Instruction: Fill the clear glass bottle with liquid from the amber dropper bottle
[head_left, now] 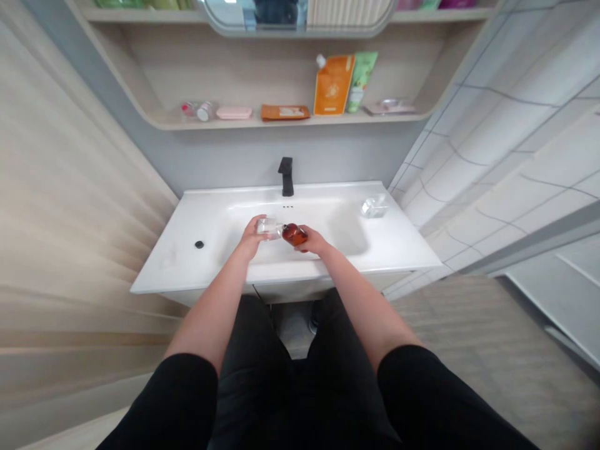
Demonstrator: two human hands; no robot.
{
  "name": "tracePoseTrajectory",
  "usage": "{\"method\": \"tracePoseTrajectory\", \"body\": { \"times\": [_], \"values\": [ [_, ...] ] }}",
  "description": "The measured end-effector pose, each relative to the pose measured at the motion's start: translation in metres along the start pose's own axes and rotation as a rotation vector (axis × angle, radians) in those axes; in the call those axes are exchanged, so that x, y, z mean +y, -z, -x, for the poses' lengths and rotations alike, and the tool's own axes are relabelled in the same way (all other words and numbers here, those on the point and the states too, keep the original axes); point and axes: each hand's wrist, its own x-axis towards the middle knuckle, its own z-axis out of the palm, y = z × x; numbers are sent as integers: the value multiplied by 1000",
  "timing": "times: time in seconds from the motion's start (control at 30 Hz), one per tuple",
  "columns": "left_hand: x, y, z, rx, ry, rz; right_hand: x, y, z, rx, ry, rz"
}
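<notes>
Closely paired, and easy to spill

At the centre of the frame the left hand has its fingers wrapped around a small clear see-through container. The right hand has its fingers closed on a rounded amber-brown bottle. The bottle lies tilted almost flat with its neck towards the container, and the two appear to touch. Whether anything flows between them is too small to tell. Both are held over the bowl of the white rectangular basin, just below the black square tap.

Right of centre, on the white worktop around the basin, stands another clear object. Left of centre lies a small black round piece, possibly a cap. A pale wooden shelf crosses the upper frame. It carries a tall orange pouch, a green pouch, a flat orange packet and a pink oblong box.

The main risk, as I judge it, is misalignment: the openings look narrow, so a slight wobble of either wrist could send liquid past the rim. Too steep a tilt could make the bottle gush and overfill the container. Wet or oily fingers could lose hold of the smooth sides, and either vessel would then drop onto the hard basin and might crack.
</notes>
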Motion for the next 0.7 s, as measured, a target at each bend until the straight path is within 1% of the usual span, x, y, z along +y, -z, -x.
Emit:
{"method": "tracePoseTrajectory", "body": {
  "times": [0.27, 0.47, 0.7],
  "values": [
    [4, -1, 3, 7, -2, -7, 0, 1, 0, -19, 17, 17],
    [5, -2, 3, 6, 6, -3, 2, 1, -1, -35, 10, -33],
    [2, 1, 0, 4, -8, -31, -6, -1, 2, -29, -16, 0]
  ]
}}
